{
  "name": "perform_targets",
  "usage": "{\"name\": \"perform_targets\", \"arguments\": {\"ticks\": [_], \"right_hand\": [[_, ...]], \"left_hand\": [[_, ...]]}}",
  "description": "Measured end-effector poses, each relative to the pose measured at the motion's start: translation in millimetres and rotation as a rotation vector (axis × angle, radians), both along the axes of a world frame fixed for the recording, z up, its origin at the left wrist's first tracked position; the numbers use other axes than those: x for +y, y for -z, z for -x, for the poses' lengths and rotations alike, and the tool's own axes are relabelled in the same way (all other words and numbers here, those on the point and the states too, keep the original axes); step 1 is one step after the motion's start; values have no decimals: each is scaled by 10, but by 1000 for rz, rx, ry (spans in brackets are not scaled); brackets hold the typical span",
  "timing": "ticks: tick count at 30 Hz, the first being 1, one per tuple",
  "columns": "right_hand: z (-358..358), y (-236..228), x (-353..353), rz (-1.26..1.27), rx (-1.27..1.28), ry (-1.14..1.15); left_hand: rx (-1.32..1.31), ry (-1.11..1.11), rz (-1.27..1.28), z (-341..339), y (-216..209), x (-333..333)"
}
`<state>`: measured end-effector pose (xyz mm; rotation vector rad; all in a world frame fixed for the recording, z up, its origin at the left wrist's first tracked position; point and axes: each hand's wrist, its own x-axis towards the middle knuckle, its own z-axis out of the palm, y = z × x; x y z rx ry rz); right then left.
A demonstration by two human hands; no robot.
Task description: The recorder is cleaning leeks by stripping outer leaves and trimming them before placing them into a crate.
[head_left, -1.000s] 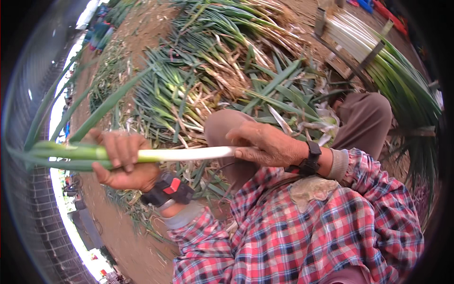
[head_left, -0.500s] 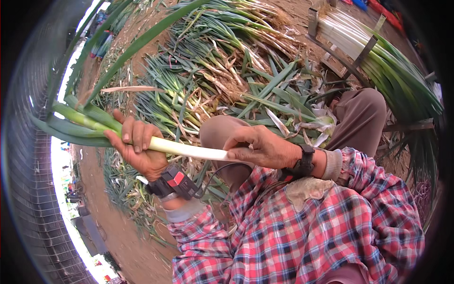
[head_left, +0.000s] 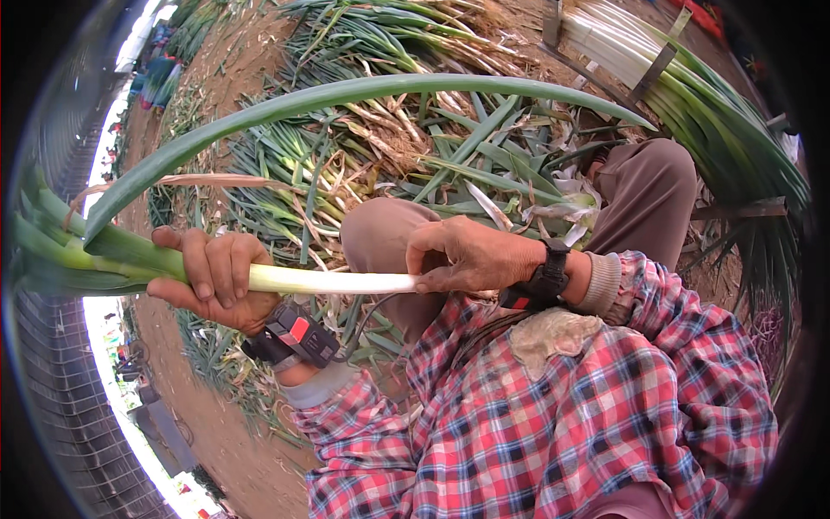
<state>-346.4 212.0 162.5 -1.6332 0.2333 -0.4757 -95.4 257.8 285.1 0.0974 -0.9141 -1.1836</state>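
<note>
A long, thick green onion (head_left: 337, 281) lies level across the front of me, its smooth white stalk bare between my hands. Around the stalk, just below where the leaves part, my left hand (head_left: 216, 272) is closed. The thumb and fingertips of my right hand (head_left: 475, 253) pinch the white end, hiding its tip. Green leaves spread out at the far left. One long leaf (head_left: 346, 88) arches rightward above both hands, and a dry brown strip (head_left: 225, 181) hangs off the leaf base.
Heaps of untrimmed green onions (head_left: 389, 43) with roots lie on the soil ahead. Stripped leaves (head_left: 519, 169) litter the ground by my bent knees. At the far right a metal rack (head_left: 650, 73) holds a bundle of cleaned onions (head_left: 709, 112). Dark mesh (head_left: 65, 389) curves along the left.
My left hand and the green onion have shifted left and slightly down. The long leaf, upright at the left before, has swung over to the right. My right hand keeps its pinch.
</note>
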Motion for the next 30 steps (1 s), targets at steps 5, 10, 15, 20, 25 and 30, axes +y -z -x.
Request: {"name": "perform_targets", "arguments": {"ticks": [5, 10, 15, 20, 25, 30], "right_hand": [[-22, -1, -70, -15, 8, -120], [-69, -54, -56, -53, 77, -199], [-24, 76, -82, -23, 82, -177], [72, 135, -52, 15, 105, -81], [166, 382, -1, 157, 167, 52], [368, 349, 103, 277, 301, 106]], "left_hand": [[17, 70, 26, -4, 47, -3], [-13, 115, 3, -44, 59, -2], [-5, 131, -15, -15, 58, -13], [-45, -127, -251, 19, 11, 12], [-175, -645, -539, 28, -21, -77], [-304, -1192, -645, 100, 72, -79]]}}
